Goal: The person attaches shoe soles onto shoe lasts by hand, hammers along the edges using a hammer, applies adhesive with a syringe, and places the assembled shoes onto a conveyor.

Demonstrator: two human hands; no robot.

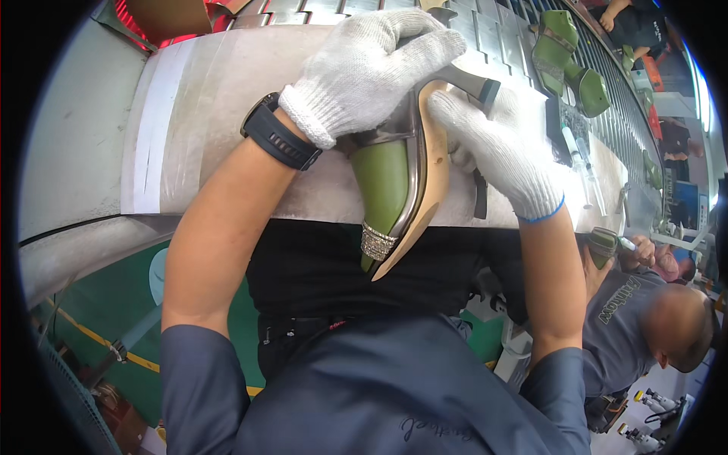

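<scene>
A green high-heeled shoe [381, 182] is held tilted on its side over the near edge of the worktable, toe pointing toward me. It has a glittering rhinestone band near the toe, a tan sole and a dark heel. My left hand [371, 72], in a white knitted glove, is closed around the shoe's back part near the heel. Also gloved, my right hand [500, 144] grips it from the sole side, thumb pressed on the sole just below the heel. Some of the right fingers are hidden behind the shoe.
The worktable [189, 114] has a pale, worn cover. Beyond it runs a metal slatted conveyor [292, 11] carrying more green shoes [555, 49]. Slim syringe-like tubes [580, 155] lie at the right. Close by on the right, a co-worker [629, 326] holds another green shoe [604, 246].
</scene>
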